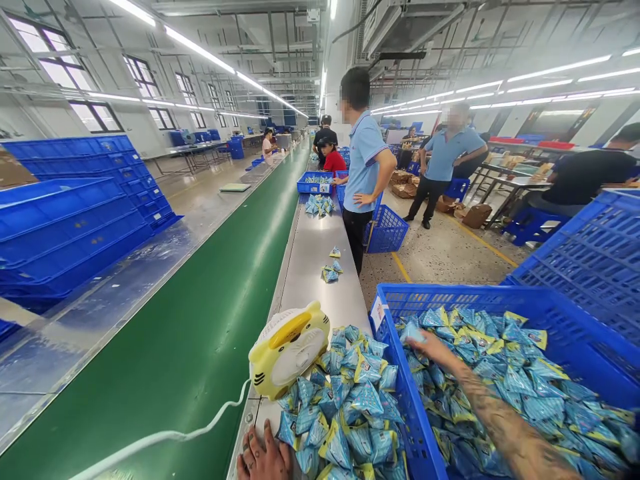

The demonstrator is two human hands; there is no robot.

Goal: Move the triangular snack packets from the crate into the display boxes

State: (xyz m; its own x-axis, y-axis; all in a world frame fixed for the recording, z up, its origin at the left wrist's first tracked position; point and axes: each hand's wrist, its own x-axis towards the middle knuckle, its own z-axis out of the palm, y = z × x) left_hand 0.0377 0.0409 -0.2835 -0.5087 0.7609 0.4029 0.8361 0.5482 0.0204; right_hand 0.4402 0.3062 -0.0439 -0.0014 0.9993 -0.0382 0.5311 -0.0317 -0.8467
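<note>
Along the bottom edge, left hand point(263, 457) palm down on the steel ledge point(345, 303), with fingers a little spread and gripping nothing visible, just beside a loose pile of packets point(353, 407). Blue with yellow edges, pyramid-shaped, jumbled over one another. Probably light, with slick, crinkly film and some give; apparently puffed, so better not squeezed hard. Likely easiest to take by a pointed corner or a sealed edge.

To the right of the pile, a blue crate point(419, 427) with many more such packets inside. Over them, right hand point(425, 343) at the end of a forearm stretched in from the lower right, with fingertips apparently pinching a single pale-blue packet point(413, 332) near the crate's left wall. Too blurred there to tell exact finger placement.

Just beyond the pile, on the ledge, a yellow-and-white animal-faced device point(290, 350), with a white cord point(170, 435) running leftward over the green belt point(215, 293). Farther along the ledge, a few stray packets point(331, 271), then another heap before a blue tray point(314, 180). Beside that stretch, a standing person in light blue point(365, 153), hand on hip.
</note>
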